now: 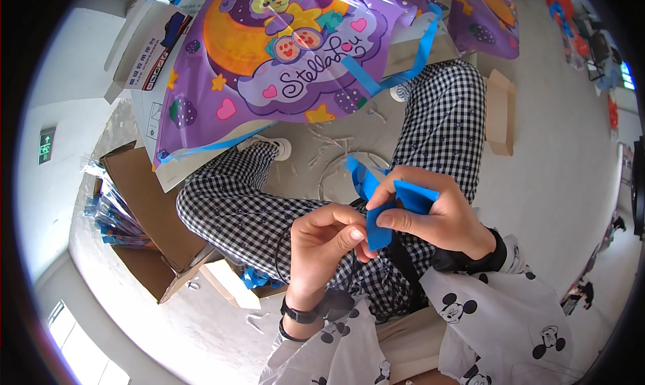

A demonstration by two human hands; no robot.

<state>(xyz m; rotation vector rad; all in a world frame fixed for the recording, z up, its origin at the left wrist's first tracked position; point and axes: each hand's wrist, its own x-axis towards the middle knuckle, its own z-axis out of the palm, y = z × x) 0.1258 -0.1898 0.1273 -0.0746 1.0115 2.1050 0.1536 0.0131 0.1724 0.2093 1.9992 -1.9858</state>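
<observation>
Above my lap, my right hand (433,214) pinches a folded blue strip (380,232) between thumb and fingers. Part of the strip stands up behind the thumb, and another end trails off toward the knees. My left hand (334,240) is closed at the strip's left edge, its thumb and fingertip pressed together there. Whether the strip is cloth or plastic, I cannot tell. Beyond my knees lies a glossy purple sheet (235,109) with a cartoon print, blue edging and a loose blue band (424,49).
At the left stands an open brown carton (144,207) beside plastic-wrapped packets (121,214). A smaller box (228,284) holds blue pieces. Several pale scraps (329,143) litter the floor between my feet. An open cardboard box (499,113) lies right of my knee.
</observation>
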